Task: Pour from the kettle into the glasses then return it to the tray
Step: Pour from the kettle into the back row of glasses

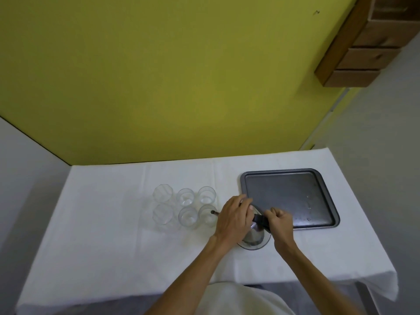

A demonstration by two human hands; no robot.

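A metal kettle [255, 238] with a black handle sits tilted between the glasses and the tray, its thin spout [214, 212] reaching over the near right glass [207, 215]. My right hand [280, 221] grips the black handle. My left hand [235, 215] lies flat over the kettle's top and hides the lid. Several clear glasses [185, 196] stand in two rows left of the kettle. The dark tray [322, 176] lies to the right, holding only a few drops.
A white cloth covers the table [109, 223], which stands against a yellow-green wall. The table's right edge runs just past the tray. Brown wooden shelves [363, 53] hang at the upper right.
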